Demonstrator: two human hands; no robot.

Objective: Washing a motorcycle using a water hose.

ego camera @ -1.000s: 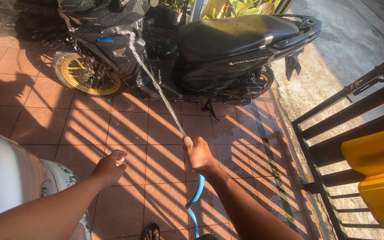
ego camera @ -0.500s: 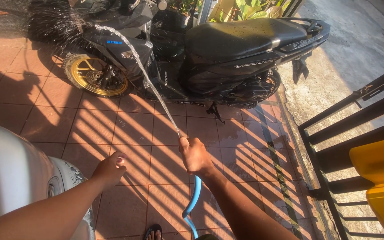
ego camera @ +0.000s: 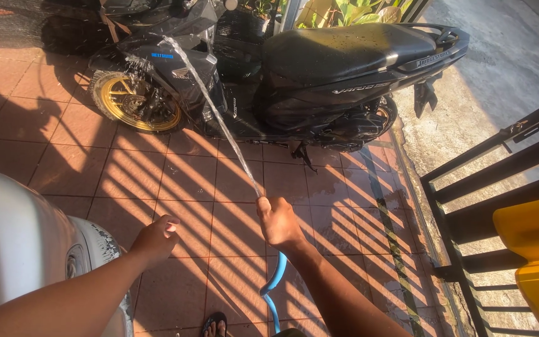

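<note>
Rinsing step: right hand [ego camera: 279, 221], fingers clenched on the blue hose [ego camera: 274, 288], sprays the black scooter [ego camera: 294, 75]; left hand [ego camera: 156, 237] hangs loosely curled, empty. Next, the jet wants sweeping rearward.

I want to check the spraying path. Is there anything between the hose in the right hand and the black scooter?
Nothing visible. The water jet runs from the blue hose in the right hand over bare tiles to the scooter front.

The right hand [ego camera: 279, 221] grips a blue hose [ego camera: 274, 287], its water jet [ego camera: 210, 103] striking the black scooter [ego camera: 294, 75] near the gold front wheel [ego camera: 133, 103]. The left hand [ego camera: 157, 237] hangs loose over wet tiles [ego camera: 176, 181].
</note>
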